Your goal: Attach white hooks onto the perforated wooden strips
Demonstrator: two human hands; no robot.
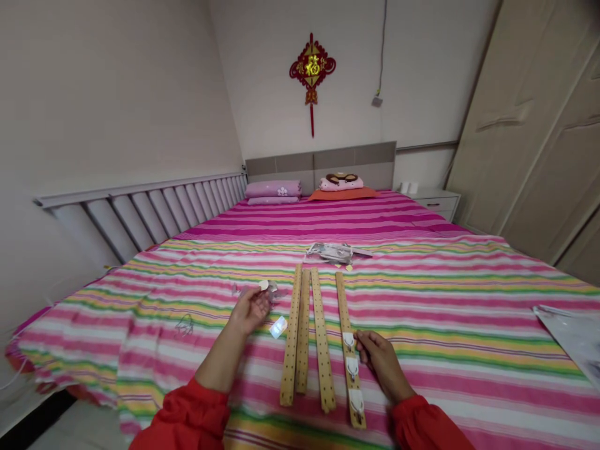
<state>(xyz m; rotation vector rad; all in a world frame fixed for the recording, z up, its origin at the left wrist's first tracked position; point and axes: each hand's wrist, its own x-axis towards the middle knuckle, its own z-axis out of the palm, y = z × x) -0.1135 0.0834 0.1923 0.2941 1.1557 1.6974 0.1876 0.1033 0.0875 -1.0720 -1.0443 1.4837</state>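
Note:
My left hand (252, 309) is turned partly palm up, its thumb and finger closed on a small white rounded piece (264, 285). Behind those fingers lies a clear plastic wrapper (279, 293). My right hand (379, 353) has curled fingers, with the tips at the right edge of a perforated wooden strip (342, 300); what they pinch, if anything, is hidden. That strip carries three white hooks: an upper hook (349, 339), a middle hook (352, 366) and a lower hook (357, 402). Between my hands lie three more wooden strips, a left strip (291, 337), a middle strip (303, 337) and a right strip (323, 344).
A shiny small packet (278, 327) lies left of the strips. Beyond their far ends sits a clear plastic bag (330, 252). Thin wire or string (184, 325) rests at left, and another plastic bag (569, 337) at right. All are on a striped bedsheet (445, 350).

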